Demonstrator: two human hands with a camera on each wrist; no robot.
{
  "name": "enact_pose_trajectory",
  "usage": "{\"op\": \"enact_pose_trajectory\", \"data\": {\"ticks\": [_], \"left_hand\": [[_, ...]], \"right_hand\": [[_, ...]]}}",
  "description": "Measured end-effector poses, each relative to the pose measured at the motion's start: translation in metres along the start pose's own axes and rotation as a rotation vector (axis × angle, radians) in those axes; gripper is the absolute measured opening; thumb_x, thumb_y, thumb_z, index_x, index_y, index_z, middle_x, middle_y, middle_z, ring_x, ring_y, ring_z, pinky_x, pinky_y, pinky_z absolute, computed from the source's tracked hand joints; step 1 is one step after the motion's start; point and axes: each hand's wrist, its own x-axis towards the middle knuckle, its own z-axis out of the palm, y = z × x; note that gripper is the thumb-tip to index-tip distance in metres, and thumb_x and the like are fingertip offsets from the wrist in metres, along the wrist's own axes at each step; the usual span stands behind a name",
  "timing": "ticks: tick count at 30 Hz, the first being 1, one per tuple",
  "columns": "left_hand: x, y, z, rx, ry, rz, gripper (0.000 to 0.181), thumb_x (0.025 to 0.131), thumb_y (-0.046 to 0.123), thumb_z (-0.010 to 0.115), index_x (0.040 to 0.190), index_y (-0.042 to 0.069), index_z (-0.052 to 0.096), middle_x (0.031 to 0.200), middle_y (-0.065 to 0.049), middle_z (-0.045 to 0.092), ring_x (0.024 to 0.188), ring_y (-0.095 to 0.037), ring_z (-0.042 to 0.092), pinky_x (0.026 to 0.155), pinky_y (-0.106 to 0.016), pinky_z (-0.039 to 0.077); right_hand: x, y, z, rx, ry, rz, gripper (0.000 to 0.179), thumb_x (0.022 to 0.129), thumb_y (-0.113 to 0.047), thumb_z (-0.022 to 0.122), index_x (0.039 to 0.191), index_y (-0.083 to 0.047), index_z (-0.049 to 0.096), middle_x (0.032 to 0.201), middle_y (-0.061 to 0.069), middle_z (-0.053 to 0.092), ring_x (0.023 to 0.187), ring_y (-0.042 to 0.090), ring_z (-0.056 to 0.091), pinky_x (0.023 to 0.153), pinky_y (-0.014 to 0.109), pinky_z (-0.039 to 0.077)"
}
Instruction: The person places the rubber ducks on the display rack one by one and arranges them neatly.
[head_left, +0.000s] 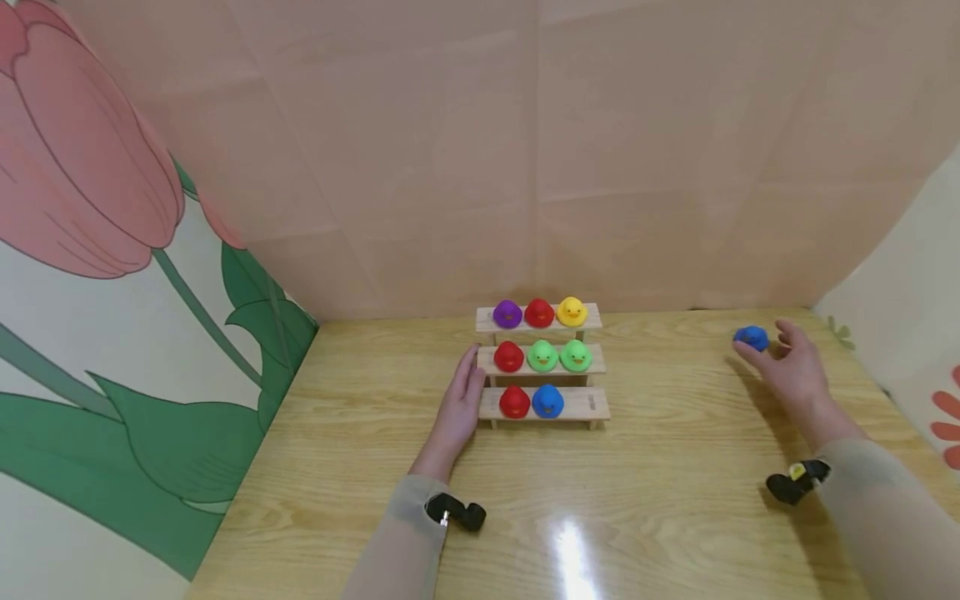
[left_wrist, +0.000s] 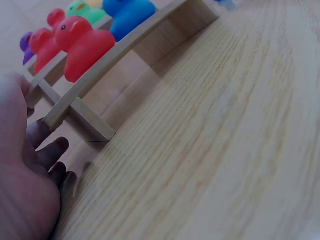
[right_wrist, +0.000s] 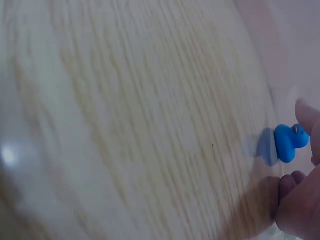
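Observation:
My left hand (head_left: 459,407) lies along the left side of a three-step wooden stand (head_left: 581,405); its fingers look fairly straight at the step ends. Purple (head_left: 507,314), red and yellow (head_left: 572,312) rubber ducks sit on the top step. The middle step carries a red duck (head_left: 508,357) and two green ones (head_left: 543,356), and the bottom step a red duck (left_wrist: 82,47) beside a blue duck (head_left: 547,402). Far to the right, my right hand (head_left: 799,368) reaches around another blue duck (right_wrist: 288,143) on the table, thumb and fingers apart on either side of it.
A light wood-grain table (head_left: 360,417) lies beneath everything. Behind it rises a pinkish sheet (head_left: 420,167). A wall panel with a painted tulip (head_left: 97,150) borders the left side, and a white panel (head_left: 907,292) the right.

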Motion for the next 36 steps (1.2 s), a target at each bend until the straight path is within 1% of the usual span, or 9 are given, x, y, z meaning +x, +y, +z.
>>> {"op": "enact_pose_trajectory", "data": {"ticks": [1,3,4,8,11,13,16,28,36], "left_hand": [[0.000,0.000,0.000,0.000,0.000,0.001,0.059,0.118,0.059,0.040,0.174,0.044,0.029,0.178,-0.001,0.034,0.164,-0.024,0.029,0.135,-0.048,0.026],[0.000,0.000,0.000,0.001,-0.001,0.003,0.059,0.118,0.059,0.040,0.174,0.044,0.029,0.178,0.000,0.034,0.164,-0.024,0.029,0.135,-0.048,0.026],[0.000,0.000,0.000,0.001,0.000,0.002,0.059,0.118,0.059,0.040,0.174,0.044,0.029,0.178,0.000,0.034,0.164,-0.023,0.029,0.135,-0.048,0.026],[0.000,0.000,0.000,0.008,0.000,0.003,0.059,0.118,0.058,0.040,0.174,0.044,0.029,0.178,0.000,0.034,0.164,-0.023,0.030,0.135,-0.046,0.026],[0.000,0.000,0.000,0.012,-0.001,0.004,0.059,0.118,0.058,0.040,0.174,0.043,0.029,0.178,0.000,0.034,0.164,-0.023,0.030,0.135,-0.047,0.026],[0.000,0.000,-0.001,0.013,-0.003,0.002,0.060,0.118,0.058,0.040,0.174,0.043,0.029,0.179,0.000,0.034,0.164,-0.023,0.030,0.135,-0.047,0.026],[0.000,0.001,-0.001,0.012,-0.002,-0.003,0.060,0.118,0.059,0.041,0.174,0.043,0.029,0.178,0.000,0.034,0.164,-0.023,0.030,0.135,-0.047,0.026],[0.000,0.001,0.000,0.015,-0.002,-0.004,0.059,0.118,0.057,0.041,0.175,0.042,0.030,0.179,-0.001,0.034,0.164,-0.023,0.029,0.135,-0.047,0.026],[0.000,0.000,0.000,0.010,-0.001,-0.002,0.059,0.118,0.057,0.041,0.174,0.042,0.030,0.179,-0.001,0.033,0.165,-0.024,0.029,0.135,-0.048,0.026]], "right_hand": [[0.000,0.001,0.000,-0.004,-0.007,0.000,0.099,0.110,-0.046,0.066,0.174,0.004,0.009,0.170,0.045,0.021,0.149,0.067,0.031,0.120,0.055,0.043],[0.002,0.002,-0.001,-0.009,-0.018,-0.002,0.098,0.111,-0.046,0.066,0.174,0.005,0.010,0.169,0.046,0.021,0.150,0.067,0.030,0.123,0.069,0.035],[0.002,0.002,-0.001,-0.015,-0.023,-0.002,0.098,0.111,-0.046,0.065,0.173,0.006,0.010,0.169,0.046,0.022,0.150,0.067,0.030,0.124,0.072,0.032],[0.004,0.004,-0.001,-0.062,-0.038,-0.002,0.096,0.111,-0.049,0.064,0.172,0.008,0.016,0.167,0.046,0.028,0.147,0.065,0.036,0.121,0.064,0.041],[0.006,0.005,0.000,-0.092,-0.042,-0.004,0.095,0.111,-0.051,0.063,0.170,0.010,0.020,0.163,0.046,0.034,0.143,0.064,0.040,0.115,0.066,0.044],[0.006,0.005,0.002,-0.096,-0.040,-0.006,0.094,0.111,-0.051,0.063,0.169,0.012,0.023,0.160,0.047,0.036,0.142,0.064,0.040,0.114,0.076,0.039],[0.006,0.007,0.003,-0.094,-0.046,0.007,0.096,0.111,-0.056,0.062,0.168,0.011,0.024,0.161,0.046,0.036,0.142,0.064,0.038,0.114,0.082,0.035],[0.005,0.002,0.006,-0.085,-0.063,0.059,0.102,0.108,-0.065,0.059,0.169,0.009,0.024,0.164,0.044,0.032,0.144,0.065,0.035,0.116,0.082,0.034],[0.002,-0.004,0.012,-0.116,-0.039,0.053,0.098,0.109,-0.063,0.059,0.165,0.012,0.029,0.158,0.045,0.039,0.141,0.063,0.039,0.115,0.081,0.037]]}}
